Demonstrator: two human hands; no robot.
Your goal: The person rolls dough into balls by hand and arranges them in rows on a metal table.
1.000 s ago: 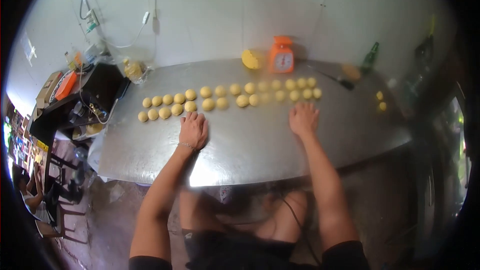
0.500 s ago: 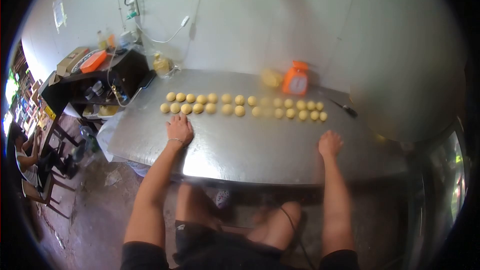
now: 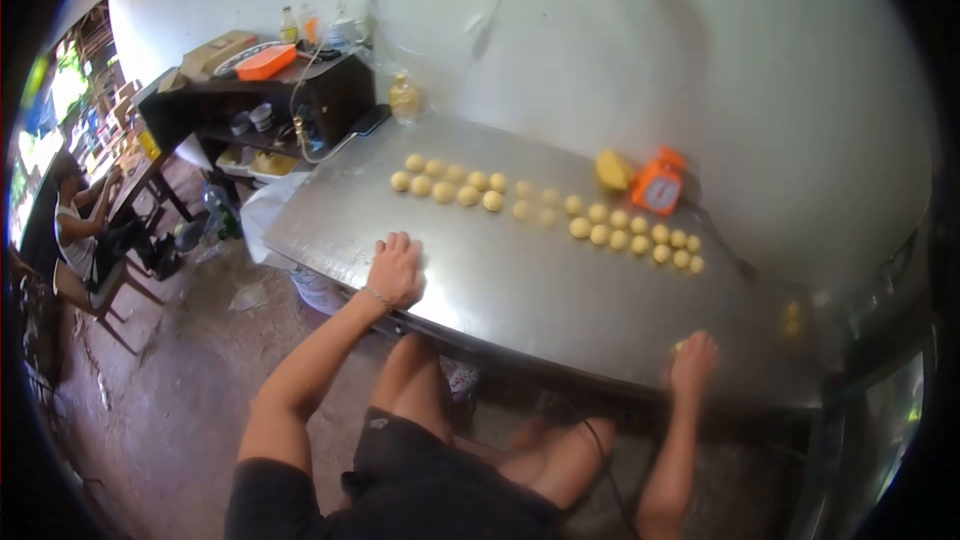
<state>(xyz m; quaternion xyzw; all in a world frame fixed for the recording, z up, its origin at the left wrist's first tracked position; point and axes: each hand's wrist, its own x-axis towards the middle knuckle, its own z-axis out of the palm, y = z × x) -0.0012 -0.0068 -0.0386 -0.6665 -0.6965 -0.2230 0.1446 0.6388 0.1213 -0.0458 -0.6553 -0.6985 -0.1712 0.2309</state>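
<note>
Along the front edge of the table (image 3: 560, 300), left hand (image 3: 395, 270) rests flat, fingers outstretched; right hand (image 3: 692, 360) fingers unclear.

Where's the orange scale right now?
Head view, upper right: the orange scale stands at the far edge of the table, just right of a yellow lump.

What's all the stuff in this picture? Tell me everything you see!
dough balls: more than twenty, yellow, two rows along the table
dough lump: one, yellow, beside the scale
scale: one, orange, table's far edge
table: one, shiny metal, middle of view
shelf: one, dark, left of the table
box: one, orange, on top of the shelf
seated person: one, far left
left hand: flat and open on the table
right hand: at the table's near edge, grip unclear
</note>
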